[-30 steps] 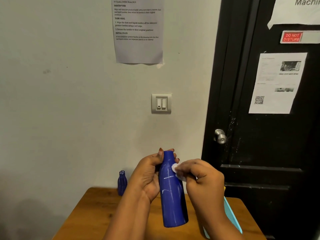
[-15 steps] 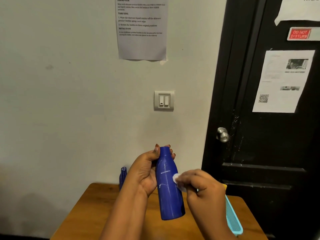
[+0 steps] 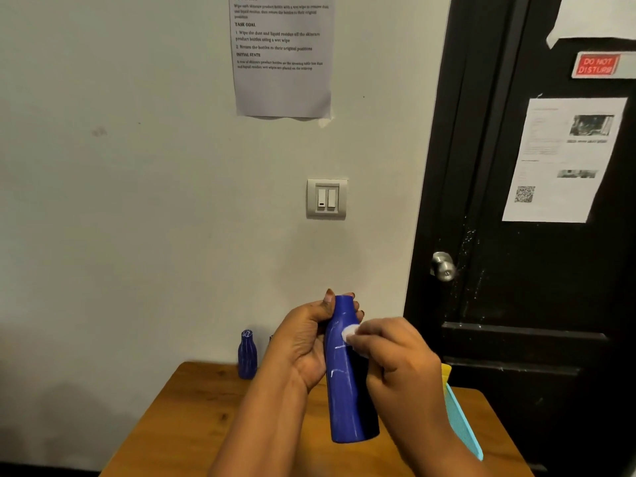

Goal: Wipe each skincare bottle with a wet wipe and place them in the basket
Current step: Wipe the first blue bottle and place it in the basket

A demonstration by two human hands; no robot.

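A tall blue skincare bottle (image 3: pixel 346 397) is held upright above the wooden table (image 3: pixel 192 418). My left hand (image 3: pixel 303 342) grips its upper part, fingers curled round the neck. My right hand (image 3: pixel 395 356) pinches a small white wet wipe (image 3: pixel 349 333) against the bottle's shoulder. White streaks show on the bottle's side below the wipe. A smaller blue bottle (image 3: pixel 247 354) stands at the table's back edge by the wall. The turquoise basket (image 3: pixel 463 428) lies at the table's right side, partly hidden behind my right forearm.
A yellow object (image 3: pixel 446 371) shows just behind the basket. A white wall with a light switch (image 3: pixel 327 199) stands behind the table. A black door with a metal knob (image 3: pixel 443 266) is on the right.
The camera has tilted slightly. The bottle stays in my left hand while my right hand has slid the wipe up to the shoulder after a dip lower down.
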